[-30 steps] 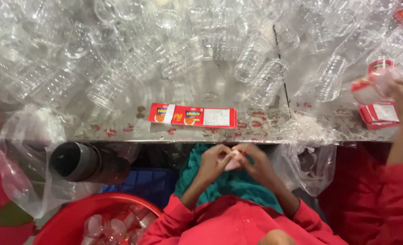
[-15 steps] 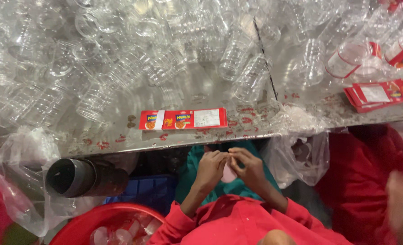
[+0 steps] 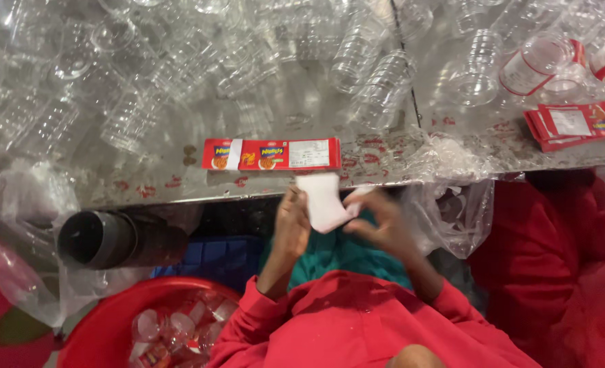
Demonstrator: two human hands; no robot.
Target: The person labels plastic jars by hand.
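Observation:
My left hand (image 3: 293,225) and my right hand (image 3: 377,221) are raised just below the metal table's front edge (image 3: 179,194). Between them they hold a small white strip of paper (image 3: 323,201), the left pinching its left side, the right its lower right corner. A red and white printed label (image 3: 271,154) lies flat on the table directly above the hands. Behind it the table is covered with several clear plastic jars (image 3: 377,78). My red sleeves and a teal cloth (image 3: 329,252) on my lap show below.
A stack of red labels (image 3: 575,124) and labelled jars (image 3: 544,61) sit at the far right. A red tub (image 3: 122,320) holding clear jars is at lower left, beside a dark pipe (image 3: 111,238) and clear plastic bags (image 3: 16,225). A person in red (image 3: 561,252) sits to my right.
My hands have risen toward the table edge and spread apart, and the white strip between them is now unfolded and larger. The view has shifted so the printed label lies just above the hands.

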